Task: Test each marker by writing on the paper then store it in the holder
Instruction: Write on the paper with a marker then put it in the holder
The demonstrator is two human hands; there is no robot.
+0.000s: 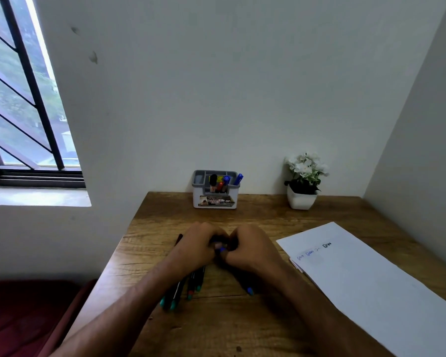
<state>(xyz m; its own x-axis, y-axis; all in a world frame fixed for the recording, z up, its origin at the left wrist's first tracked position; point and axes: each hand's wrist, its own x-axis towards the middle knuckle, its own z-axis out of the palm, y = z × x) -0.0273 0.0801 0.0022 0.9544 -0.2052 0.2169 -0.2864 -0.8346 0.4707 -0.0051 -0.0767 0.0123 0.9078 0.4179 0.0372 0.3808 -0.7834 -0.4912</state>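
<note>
Loose markers [188, 287]: lower centre, lying on the wooden desk [232, 328]. Left hand [200, 247] and right hand [247, 247]: centre frame, fingers curled together around what seems 1 blue marker [222, 249]. Holder [215, 189]: above, 4 markers inside. Paper [371, 279]: right, bearing scribbles.

Wooden desk [242, 318], grain visible, set into a corner of pale walls. White pot with white flowers [303, 181] at the desk's far right, near the back wall. Barred window [23, 112] at left, greenery outside. Dark red cushion [23, 318] low at left, beside the desk.
</note>
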